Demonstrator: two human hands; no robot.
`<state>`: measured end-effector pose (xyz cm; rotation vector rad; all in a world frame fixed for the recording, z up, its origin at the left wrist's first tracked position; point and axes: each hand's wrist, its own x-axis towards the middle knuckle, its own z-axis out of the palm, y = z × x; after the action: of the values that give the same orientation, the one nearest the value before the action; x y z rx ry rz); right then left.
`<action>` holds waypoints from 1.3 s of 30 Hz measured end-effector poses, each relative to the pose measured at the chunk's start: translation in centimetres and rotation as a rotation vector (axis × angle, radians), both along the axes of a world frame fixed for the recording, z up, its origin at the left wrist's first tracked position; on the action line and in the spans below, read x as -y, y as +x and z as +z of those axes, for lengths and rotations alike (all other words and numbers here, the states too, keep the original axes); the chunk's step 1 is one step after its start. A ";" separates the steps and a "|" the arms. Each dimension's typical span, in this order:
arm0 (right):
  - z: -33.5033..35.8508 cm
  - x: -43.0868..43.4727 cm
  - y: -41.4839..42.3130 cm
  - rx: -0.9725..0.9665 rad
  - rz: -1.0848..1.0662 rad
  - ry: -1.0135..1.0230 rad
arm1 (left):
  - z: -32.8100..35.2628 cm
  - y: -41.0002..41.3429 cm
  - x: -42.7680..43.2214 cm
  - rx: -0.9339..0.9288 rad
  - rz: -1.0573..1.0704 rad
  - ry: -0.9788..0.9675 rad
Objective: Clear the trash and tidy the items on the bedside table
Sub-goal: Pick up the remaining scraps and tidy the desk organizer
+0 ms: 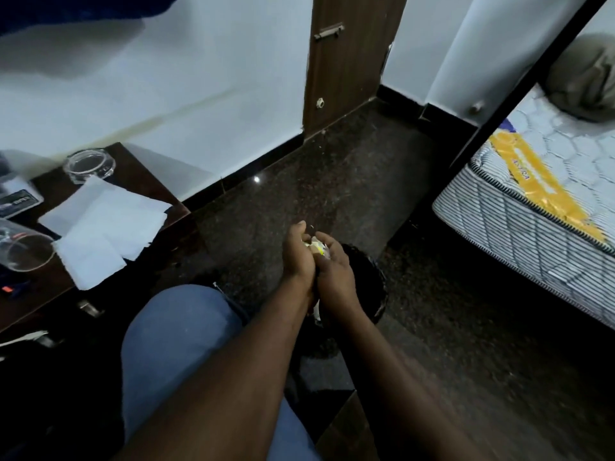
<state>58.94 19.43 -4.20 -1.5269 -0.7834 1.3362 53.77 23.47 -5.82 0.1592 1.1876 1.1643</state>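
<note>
My left hand (297, 257) and my right hand (334, 274) are pressed together around a wad of crumpled trash (316, 248), white with a yellow patch. They hover over a black bin (369, 277) on the floor, mostly hidden beneath them. The dark wooden bedside table (146, 184) stands at the left. On it lie white paper napkins (106, 224), a glass ashtray (89, 164) at the back and a drinking glass (25, 247) lying on its side near the left edge.
A small dark card or box (16, 202) sits at the table's far left. A mattress (539, 191) with a grey pillow (585, 74) fills the right side. A wooden door (349, 58) stands ahead across dark speckled floor. My knee in blue trousers (179, 327) is below.
</note>
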 end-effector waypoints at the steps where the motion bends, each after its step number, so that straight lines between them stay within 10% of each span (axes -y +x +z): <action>1: -0.3 0.0 0.1 -0.001 -0.006 0.005 | 0.0 0.0 -0.3 -0.045 -0.014 -0.023; 16: -6.2 -2.0 5.9 0.428 -0.041 -0.007 | -3.5 1.2 -0.3 -1.082 -0.632 0.191; 26: -7.7 -1.8 6.6 0.898 -0.048 0.411 | -6.4 0.4 -2.0 -1.237 -0.613 0.368; 32: -12.9 -1.6 7.7 1.028 0.380 -0.122 | -8.2 -0.1 -2.5 -1.325 -1.214 0.119; 39: -13.4 -0.8 6.8 0.972 0.276 -0.019 | -6.8 -0.8 -2.1 -1.403 -1.267 0.261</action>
<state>65.70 20.19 -17.60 -2.1447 -1.6174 0.7092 53.02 25.60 -12.58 1.8475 1.5878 -0.1246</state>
